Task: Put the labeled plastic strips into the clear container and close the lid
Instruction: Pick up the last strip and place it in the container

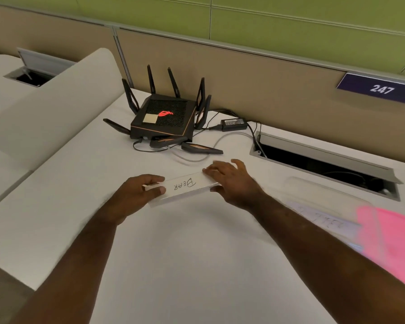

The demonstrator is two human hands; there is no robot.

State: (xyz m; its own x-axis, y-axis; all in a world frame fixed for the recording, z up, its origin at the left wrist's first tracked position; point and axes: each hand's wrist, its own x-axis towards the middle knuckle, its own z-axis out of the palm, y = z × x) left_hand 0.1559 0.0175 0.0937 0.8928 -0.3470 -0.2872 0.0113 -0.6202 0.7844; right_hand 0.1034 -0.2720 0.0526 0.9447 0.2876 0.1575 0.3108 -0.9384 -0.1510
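A stack of white plastic strips (185,187) lies on the white desk; the top one reads "BEAR" in handwriting. My left hand (138,191) grips the stack's left end between thumb and fingers. My right hand (232,181) holds its right end, fingers spread over the top. The clear container (325,197) stands open to the right, blurred, with a labeled strip (325,218) lying inside it. A pink lid (393,239) sits at the container's right side.
A black router (164,118) with several antennas stands behind the strips, its cables and power brick (233,124) trailing right. An open cable hatch (323,164) lies at the back right. A desk divider (56,108) rises on the left.
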